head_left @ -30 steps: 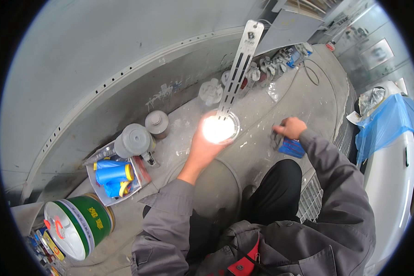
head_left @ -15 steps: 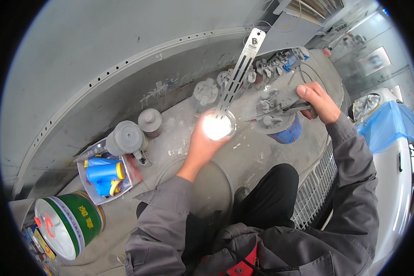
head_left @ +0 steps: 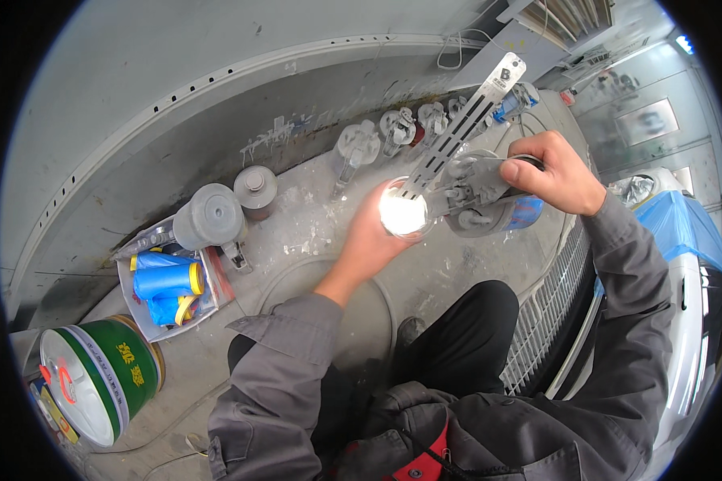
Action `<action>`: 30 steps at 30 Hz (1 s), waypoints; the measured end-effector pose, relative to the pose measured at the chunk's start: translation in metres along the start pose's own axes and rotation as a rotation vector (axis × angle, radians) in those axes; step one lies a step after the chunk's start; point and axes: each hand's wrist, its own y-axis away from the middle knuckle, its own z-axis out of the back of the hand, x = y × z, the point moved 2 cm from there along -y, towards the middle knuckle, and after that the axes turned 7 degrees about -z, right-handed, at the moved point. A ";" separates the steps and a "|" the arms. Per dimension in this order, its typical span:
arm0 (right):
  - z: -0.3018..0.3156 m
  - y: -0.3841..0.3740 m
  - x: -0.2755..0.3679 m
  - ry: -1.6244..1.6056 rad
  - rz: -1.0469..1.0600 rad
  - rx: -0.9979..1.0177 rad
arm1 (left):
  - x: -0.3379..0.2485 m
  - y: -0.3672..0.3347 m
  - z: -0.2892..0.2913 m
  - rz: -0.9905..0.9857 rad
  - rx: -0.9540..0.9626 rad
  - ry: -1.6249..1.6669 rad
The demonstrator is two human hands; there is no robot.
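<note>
Over grey floor (head_left: 313,216): gripping bright-white cup (head_left: 403,215) with left fingers (head_left: 371,215), likely level against spilling; clasping spray gun (head_left: 477,180) with right fingers (head_left: 536,144).

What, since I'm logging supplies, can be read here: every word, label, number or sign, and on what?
I won't copy any wording; visible print stands on these:
Slotted metal strip: dark mark near its upper end; smaller print too blurred.
Green drum: large yellow characters.
Drum's pale band: dark print, too small to read.
</note>
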 end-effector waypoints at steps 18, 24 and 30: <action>-0.002 -0.008 0.005 0.062 0.074 0.007 | -0.002 0.002 -0.001 -0.035 -0.022 -0.047; -0.003 -0.007 0.006 0.056 0.094 0.011 | 0.001 0.001 -0.003 0.025 -0.008 -0.035; -0.002 -0.004 0.007 0.066 0.111 0.017 | 0.001 0.004 -0.004 -0.028 -0.009 -0.095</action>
